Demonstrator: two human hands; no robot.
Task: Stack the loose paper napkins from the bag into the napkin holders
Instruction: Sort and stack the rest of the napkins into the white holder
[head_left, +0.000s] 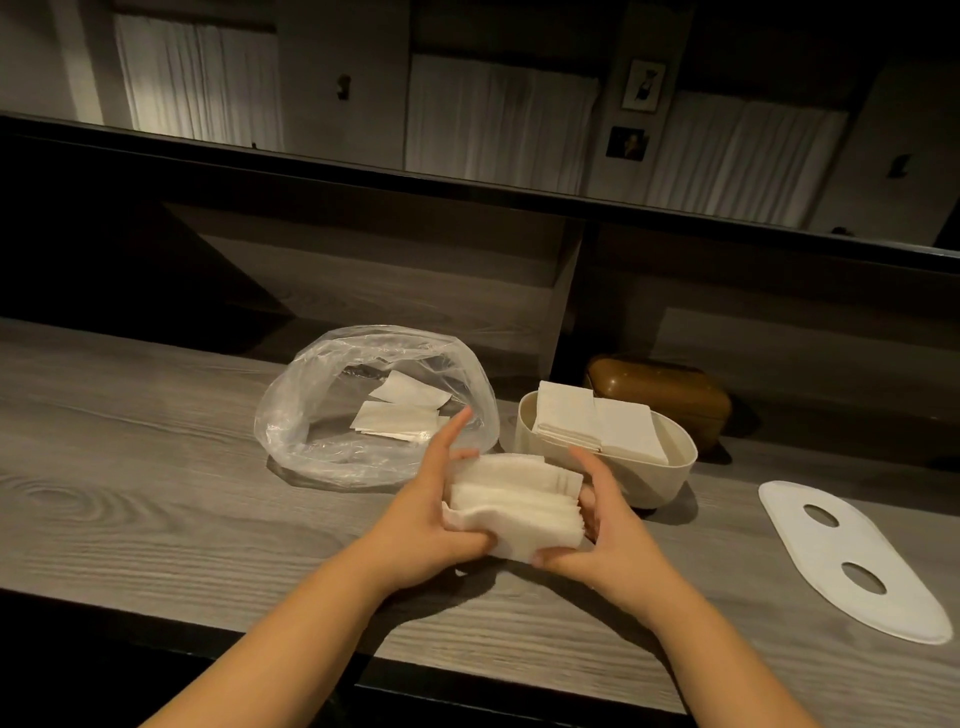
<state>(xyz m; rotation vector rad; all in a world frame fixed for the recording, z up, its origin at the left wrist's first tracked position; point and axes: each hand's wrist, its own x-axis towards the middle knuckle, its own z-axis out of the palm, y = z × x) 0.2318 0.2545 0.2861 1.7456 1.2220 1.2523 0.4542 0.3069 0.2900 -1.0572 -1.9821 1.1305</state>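
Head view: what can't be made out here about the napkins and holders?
- Brown holder: contents hidden, since it appears closed and sits partly behind the white holder.
- Bag: napkin count blurred by crinkled plastic.
- Napkin bundle: underside covered by left hand and right hand.

**A dimly lit restaurant or café counter**

A dining venue is suggested by a long grey wood-grain counter (156, 467), on which a cream oval napkin holder (670, 467) and a brown lidded holder (670, 395) are set. White curtains (493, 119) and small framed pictures (643, 85) are seen behind.
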